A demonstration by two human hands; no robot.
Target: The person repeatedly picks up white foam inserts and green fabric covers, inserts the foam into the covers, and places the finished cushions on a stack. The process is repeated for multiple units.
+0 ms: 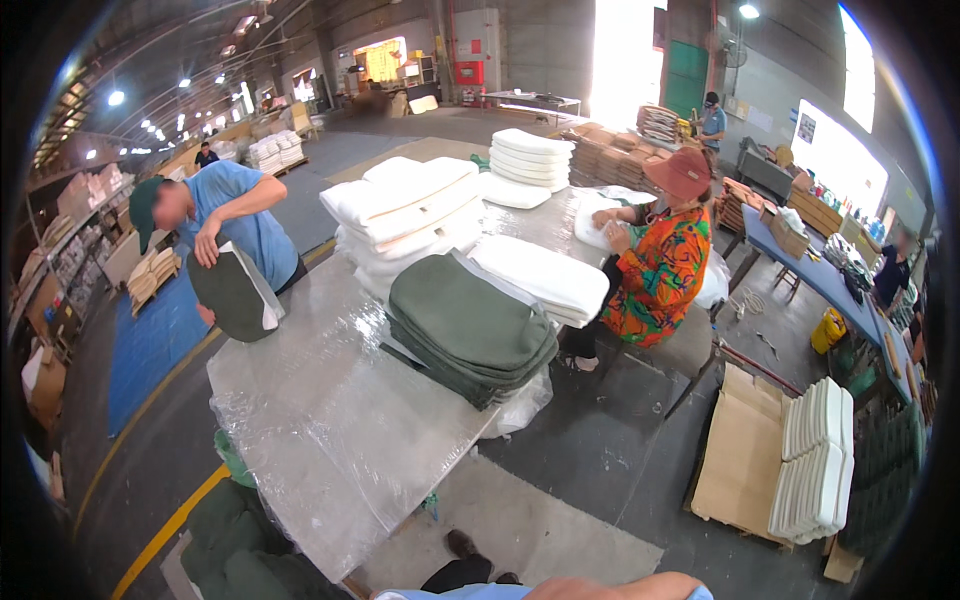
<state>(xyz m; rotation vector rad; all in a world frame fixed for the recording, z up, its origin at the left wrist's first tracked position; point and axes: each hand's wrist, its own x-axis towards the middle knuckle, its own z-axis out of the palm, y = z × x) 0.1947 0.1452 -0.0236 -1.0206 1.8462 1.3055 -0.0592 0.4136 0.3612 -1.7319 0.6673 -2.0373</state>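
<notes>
Neither of my hands shows; only a bare stretch of my arm (pixel 610 588) and a bit of blue sleeve appear at the lower edge. In front of me stands a table covered in clear plastic film (pixel 350 430). A stack of dark green cushion covers (pixel 470 320) lies on its right part. Behind it are a pile of white foam pads (pixel 405 205), a lower stack of white pads (pixel 540 270) and another white pad stack (pixel 530 160). At the left, a co-worker in a blue shirt (pixel 235 205) holds a green-covered pad (pixel 235 295) with both hands.
Across the table, a seated co-worker in an orange patterned top (pixel 660 270) handles a white pad (pixel 600 220). Dark green fabric (pixel 240 545) lies by the table's near left corner. On the right floor are cardboard (pixel 740 450) and stacked white pads (pixel 815 460), with a blue-topped table (pixel 820 280) beyond.
</notes>
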